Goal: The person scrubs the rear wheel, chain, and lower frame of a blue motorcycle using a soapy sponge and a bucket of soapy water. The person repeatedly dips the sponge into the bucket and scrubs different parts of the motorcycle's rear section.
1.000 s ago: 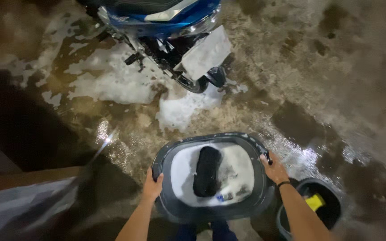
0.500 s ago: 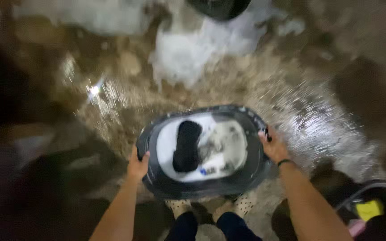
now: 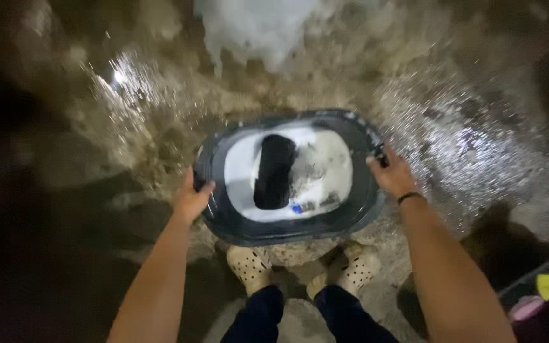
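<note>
I hold a dark oval plastic basin point(image 3: 236, 225) in front of me over wet ground. My left hand point(image 3: 192, 198) grips its left rim and my right hand point(image 3: 390, 174), with a dark band on the wrist, grips its right rim. Inside the basin there is white soapy foam point(image 3: 325, 168), a dark oblong sponge or cloth point(image 3: 273, 171) and a small blue object point(image 3: 295, 208). My feet in pale perforated clogs point(image 3: 249, 265) stand just below the basin.
The ground is wet, rough concrete point(image 3: 465, 127) with a patch of white foam point(image 3: 255, 25) at the top. A dark bucket point(image 3: 541, 292) holding a yellow sponge and something pink stands at the lower right. The left side lies in deep shadow.
The view has tipped downward: the scooter at the top has left the frame, my feet have come into view, and the basin sits higher and nearer. Both hands stay on its rim.
</note>
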